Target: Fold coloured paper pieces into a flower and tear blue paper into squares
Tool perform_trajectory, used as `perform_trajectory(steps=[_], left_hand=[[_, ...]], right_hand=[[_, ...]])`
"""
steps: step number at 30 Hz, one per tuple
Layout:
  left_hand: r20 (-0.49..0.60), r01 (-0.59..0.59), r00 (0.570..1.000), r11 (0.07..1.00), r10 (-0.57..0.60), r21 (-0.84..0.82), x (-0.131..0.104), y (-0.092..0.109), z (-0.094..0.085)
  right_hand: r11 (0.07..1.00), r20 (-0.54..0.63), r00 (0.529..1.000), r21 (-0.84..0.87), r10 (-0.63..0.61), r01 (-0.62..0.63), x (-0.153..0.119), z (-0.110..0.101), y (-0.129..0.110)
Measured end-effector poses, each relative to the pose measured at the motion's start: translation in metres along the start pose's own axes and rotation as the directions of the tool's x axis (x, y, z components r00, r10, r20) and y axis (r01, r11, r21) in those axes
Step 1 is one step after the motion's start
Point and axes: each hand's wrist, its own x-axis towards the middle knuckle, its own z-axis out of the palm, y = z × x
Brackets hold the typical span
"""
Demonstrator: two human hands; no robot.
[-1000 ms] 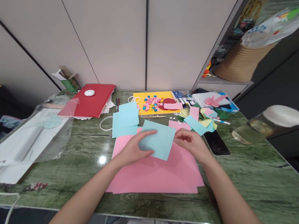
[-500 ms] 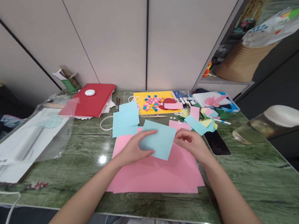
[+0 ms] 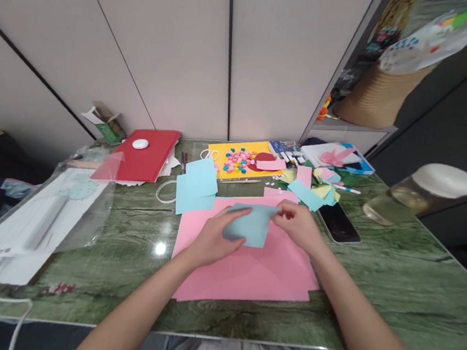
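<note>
A light blue paper piece (image 3: 255,229) is held between my two hands, above large pink sheets (image 3: 244,275). My left hand (image 3: 219,238) grips its left side, with the thumb and a finger on the near face. At the paper's upper right corner, my right hand (image 3: 293,219) pinches the edge with curled fingers. The paper's top edge looks tilted or bent over. Other light blue sheets (image 3: 197,185) lie just behind my left hand, overlapping the pink ones.
Behind are a yellow sheet (image 3: 215,150) with small pompoms, white scissors (image 3: 209,154) and a pencil (image 3: 241,181). A phone (image 3: 340,224) and a lidded bottle (image 3: 405,197) stand right; a red folder (image 3: 146,155) and power strip (image 3: 47,223) lie left.
The held blue paper has tipped, so its face looks shorter. My left hand has shifted slightly right, and my right hand has closed on the paper's upper right corner.
</note>
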Motion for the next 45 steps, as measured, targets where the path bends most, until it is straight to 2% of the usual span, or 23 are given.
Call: perform_trajectory(steps=[6, 12, 17, 24, 29, 35, 45], left_hand=[[0.011, 0.006, 1.000, 1.000, -0.007, 0.025, 0.001, -0.006, 0.008], [-0.159, 0.025, 0.987, 1.000, -0.026, -0.014, -0.001, -0.006, -0.004], [-0.151, 0.050, 0.986, 0.990, -0.070, -0.129, 0.001, -0.006, -0.010], [-0.100, 0.079, 0.990, 0.983, -0.097, -0.166, 0.002, -0.006, -0.009], [-0.049, 0.081, 0.995, 0.987, -0.089, -0.137, 0.002, -0.008, -0.008], [-0.039, 0.088, 0.995, 0.986, -0.094, -0.143, 0.002, -0.008, -0.007], [-0.028, 0.094, 0.995, 0.986, -0.099, -0.135, 0.002, -0.005, -0.008]], right_hand=[[0.995, -0.082, 0.996, -0.095, 0.018, -0.026, 0.000, 0.005, -0.001], [0.993, -0.149, 0.985, -0.064, 0.088, -0.099, 0.008, -0.007, 0.023], [0.995, -0.085, 0.993, 0.058, 0.088, -0.083, 0.011, -0.016, 0.028], [0.975, 0.017, 0.999, 0.221, -0.044, 0.039, 0.001, -0.015, 0.001], [0.982, 0.052, 0.996, 0.179, -0.070, 0.060, -0.003, -0.015, -0.008], [0.987, 0.052, 0.998, 0.157, -0.033, 0.025, -0.002, -0.015, -0.009], [0.983, 0.100, 0.994, 0.182, -0.041, 0.022, -0.002, -0.014, -0.007]])
